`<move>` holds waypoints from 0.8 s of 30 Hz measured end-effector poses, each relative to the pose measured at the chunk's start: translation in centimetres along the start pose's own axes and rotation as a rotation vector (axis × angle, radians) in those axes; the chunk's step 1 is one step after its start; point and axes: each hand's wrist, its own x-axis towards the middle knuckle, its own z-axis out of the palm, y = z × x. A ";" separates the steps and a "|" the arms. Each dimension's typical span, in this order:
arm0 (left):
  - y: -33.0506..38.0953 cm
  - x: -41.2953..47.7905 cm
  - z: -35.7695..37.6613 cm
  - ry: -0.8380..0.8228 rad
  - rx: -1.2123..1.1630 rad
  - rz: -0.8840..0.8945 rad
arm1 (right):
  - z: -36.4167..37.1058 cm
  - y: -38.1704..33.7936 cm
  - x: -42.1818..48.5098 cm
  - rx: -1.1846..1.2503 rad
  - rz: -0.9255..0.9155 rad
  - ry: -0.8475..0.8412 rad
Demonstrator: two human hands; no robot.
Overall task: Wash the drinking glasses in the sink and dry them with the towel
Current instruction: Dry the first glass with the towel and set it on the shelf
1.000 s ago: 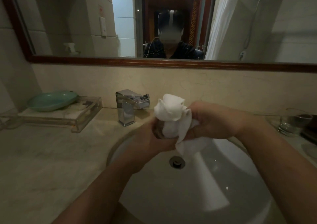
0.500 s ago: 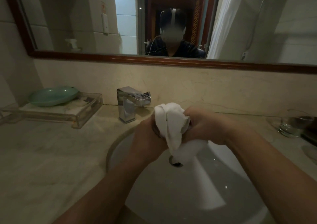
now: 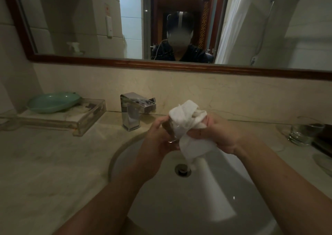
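Head camera view, looking down over a bathroom counter. Two bare forearms reach in from the bottom edge and meet above a round white ceramic sink [image 3: 206, 213]. The left hand [image 3: 158, 141] is curled around a clear drinking glass [image 3: 170, 129], gripping its side. The glass is held in the air over the basin, above the metal drain [image 3: 182, 170], and is mostly hidden. The right hand [image 3: 221, 135] clutches a crumpled white cloth towel [image 3: 186, 119], which is bunched over and seemingly into the mouth of the glass, with a tail of cloth hanging down towards the drain.

A square chrome faucet [image 3: 133, 111] stands just behind the hands. A second clear drinking glass [image 3: 301, 135] stands on the beige marble counter [image 3: 45, 171] at the far right. A pale green oval dish [image 3: 52, 101] rests on a clear acrylic tray [image 3: 86, 117] at the left.

This looks like the drying step. The risk is that a wet glass could slip from the left hand and break on the hard basin. Pressing the towel in too hard could crack it, and the dangling end may soak up water from the sink.
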 end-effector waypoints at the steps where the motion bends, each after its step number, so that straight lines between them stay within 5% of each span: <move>1: 0.5 0.0 0.1 0.002 -0.141 -0.068 | -0.2 -0.3 -0.3 -0.096 -0.023 -0.003; 4: 0.3 0.1 0.9 0.071 0.042 -0.102 | 0.4 -1.6 -0.7 -0.461 -0.058 -0.064; 6: -0.6 0.3 1.1 0.257 0.140 0.001 | 1.4 -1.9 -0.5 -0.504 -0.092 -0.094; 14: -0.8 -0.7 1.1 0.382 0.252 0.566 | 2.6 -3.9 0.1 -0.170 0.058 -0.106; 20: -1.8 0.9 -1.0 0.295 0.532 0.736 | 2.5 -2.3 0.3 0.194 0.194 -0.137; 24: -1.9 0.9 -1.6 0.354 0.758 0.807 | 2.7 -1.2 0.6 0.287 0.117 -0.201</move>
